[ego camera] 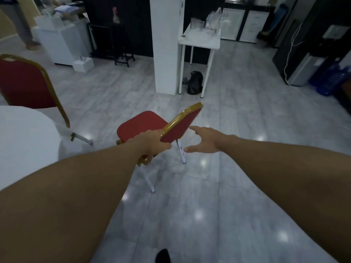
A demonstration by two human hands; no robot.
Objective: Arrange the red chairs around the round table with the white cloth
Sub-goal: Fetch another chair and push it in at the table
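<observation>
A red chair [146,124] stands on the floor, right of the round table's [22,133] cloth-covered edge. The left hand [152,143] grips its backrest's near end; the right hand [205,142], fingers spread, hovers just beside it, seemingly not touching.

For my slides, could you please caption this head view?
Left hand grips the gold-framed red chair beside the white-clothed round table; open right hand reaches in.

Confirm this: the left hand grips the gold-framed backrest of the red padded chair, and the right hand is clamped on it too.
Not quite. In the head view the left hand grips the gold-framed backrest of the red padded chair, but the right hand is open beside it, not touching.
</observation>
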